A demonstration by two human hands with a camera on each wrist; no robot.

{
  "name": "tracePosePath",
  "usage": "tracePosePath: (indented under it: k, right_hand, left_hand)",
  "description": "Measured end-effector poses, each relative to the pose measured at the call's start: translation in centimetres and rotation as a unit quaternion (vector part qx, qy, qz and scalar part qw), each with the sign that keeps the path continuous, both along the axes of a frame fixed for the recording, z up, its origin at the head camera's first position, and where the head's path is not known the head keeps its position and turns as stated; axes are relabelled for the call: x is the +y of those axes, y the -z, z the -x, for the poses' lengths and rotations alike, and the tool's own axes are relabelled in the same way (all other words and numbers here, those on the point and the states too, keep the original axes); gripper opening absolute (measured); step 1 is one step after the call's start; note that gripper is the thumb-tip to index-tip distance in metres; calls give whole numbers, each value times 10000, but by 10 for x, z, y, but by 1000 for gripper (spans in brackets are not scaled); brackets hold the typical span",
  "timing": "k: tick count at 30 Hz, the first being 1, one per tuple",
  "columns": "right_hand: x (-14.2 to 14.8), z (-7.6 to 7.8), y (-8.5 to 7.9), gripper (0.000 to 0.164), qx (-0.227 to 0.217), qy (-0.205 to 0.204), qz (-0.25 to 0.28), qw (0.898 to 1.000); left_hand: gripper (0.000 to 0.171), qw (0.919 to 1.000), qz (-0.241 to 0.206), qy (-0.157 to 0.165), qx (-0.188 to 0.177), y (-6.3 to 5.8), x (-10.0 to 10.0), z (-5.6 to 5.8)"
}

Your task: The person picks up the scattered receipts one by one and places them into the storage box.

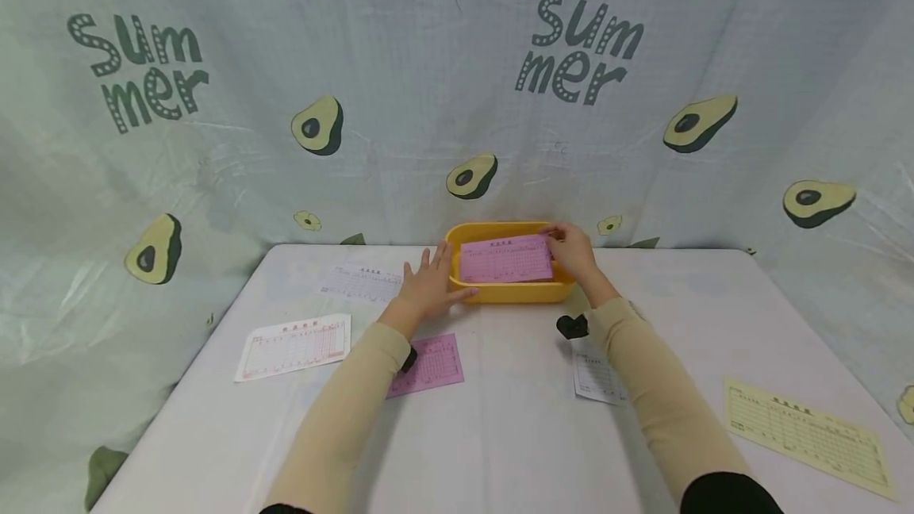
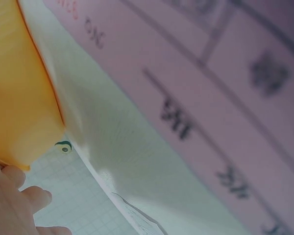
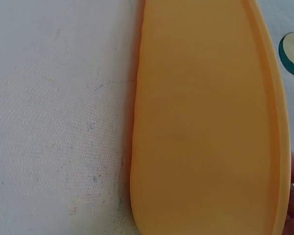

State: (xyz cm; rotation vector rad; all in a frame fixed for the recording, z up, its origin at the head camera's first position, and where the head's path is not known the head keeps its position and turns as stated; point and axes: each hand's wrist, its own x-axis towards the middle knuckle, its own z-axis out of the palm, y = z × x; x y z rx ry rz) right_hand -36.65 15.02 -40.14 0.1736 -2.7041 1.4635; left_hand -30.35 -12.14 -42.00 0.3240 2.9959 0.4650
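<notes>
A yellow plastic basket (image 1: 517,294) stands at the far edge of the table. Within its rim a pink printed form (image 1: 505,258) lies at a slight tilt. My right hand (image 1: 574,251) pinches that form by its upper right corner, over the basket's right end. My left hand (image 1: 427,285) rests with spread fingers against the basket's left end, thumb along the front rim. The left wrist view shows its fingers (image 2: 36,198) by the yellow wall. Below my left wrist lies another pink form (image 1: 437,363), partly covered by the sleeve.
On the left are a white form with red print (image 1: 296,346) and a white form with blue print (image 1: 362,284). Another white form (image 1: 598,377) is partly under my right forearm. A yellow form (image 1: 807,439) lies at right. Behind the table hangs an avocado-print curtain (image 1: 400,101).
</notes>
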Motion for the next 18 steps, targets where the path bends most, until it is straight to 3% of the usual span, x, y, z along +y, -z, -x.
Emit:
tracePosePath:
  k: [8, 18]
  right_hand:
    - [-5, 3, 3, 26, 16, 169, -507, 9986]
    - [-4, 4, -4, 27, 51, 21, -728, 9973]
  left_hand:
    - [111, 10000, 21, 57, -32, 1, 0, 1]
    - [110, 10000, 12, 45, 15, -2, -1, 2]
